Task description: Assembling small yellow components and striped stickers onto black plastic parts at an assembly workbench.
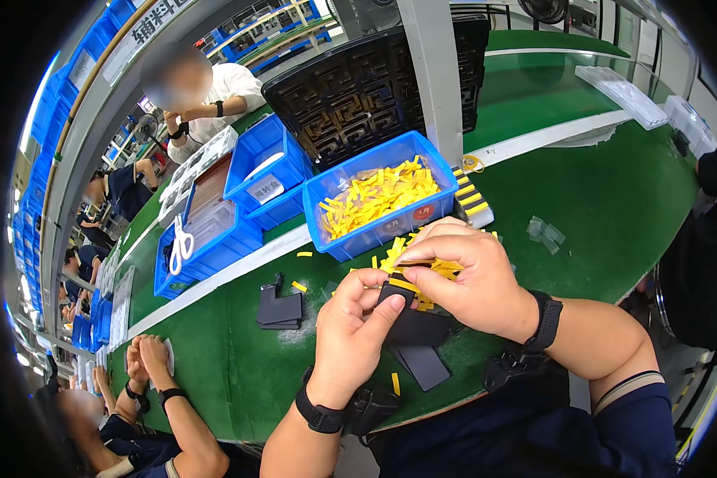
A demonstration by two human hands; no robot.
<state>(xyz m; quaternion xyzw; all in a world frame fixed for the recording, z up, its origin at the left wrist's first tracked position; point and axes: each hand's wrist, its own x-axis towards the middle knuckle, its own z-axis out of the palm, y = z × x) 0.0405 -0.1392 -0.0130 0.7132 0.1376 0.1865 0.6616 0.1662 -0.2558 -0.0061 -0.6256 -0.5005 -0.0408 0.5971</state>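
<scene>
My left hand point(350, 334) grips a small black rectangular block point(396, 296) between thumb and fingers. A yellow strip point(402, 284) lies across the block's upper end. My right hand point(470, 279) is closed in a pinch at that end, thumb and forefinger by the strip; what lies between the fingertips is partly hidden. Beneath my hands are loose yellow strips point(394, 253) and flat black pieces point(422, 365) on the green table. A stack of similar black pieces point(280, 309) lies to the left of my left hand.
Beyond my hands stands a blue bin point(350, 243) of yellow strips. Further left, blue trays point(251, 231) hold white scissors point(182, 248). A grey post point(434, 80) rises behind, beside black trays point(350, 88). Clear film pieces point(546, 233) lie right. Co-workers sit left and across.
</scene>
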